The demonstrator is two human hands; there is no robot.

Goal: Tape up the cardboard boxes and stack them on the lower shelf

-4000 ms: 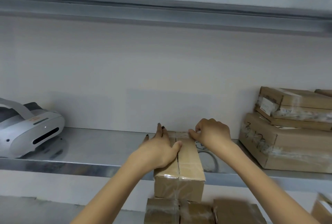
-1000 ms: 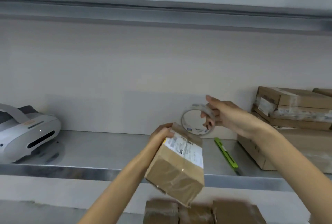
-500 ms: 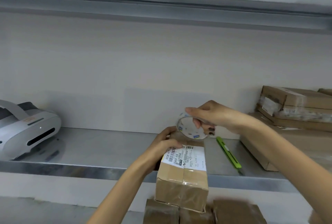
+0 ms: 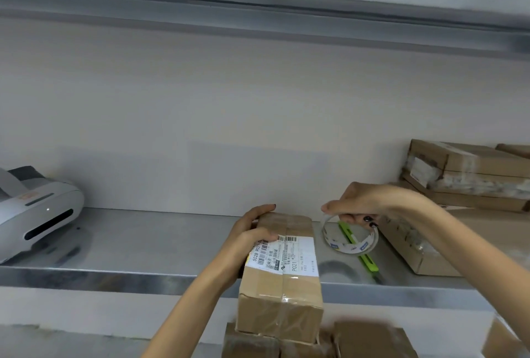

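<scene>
While the left hand [image 4: 252, 238] curls over the far left edge of the labelled cardboard box [image 4: 282, 280] at lower centre, which sits atop other boxes [image 4: 370, 340] at the bottom edge, the right hand [image 4: 370, 202] pinches a tape roll [image 4: 348, 238] just right of it, above the metal shelf [image 4: 143, 245].

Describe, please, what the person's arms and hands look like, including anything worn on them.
Both arms are bare up to the frame's edge: no sleeves show on the left forearm or the right forearm. The left hand and right hand wear no gloves, and no watch, bracelet or ring is visible. The nails that show on both hands are painted a dark, near-black polish.
</scene>
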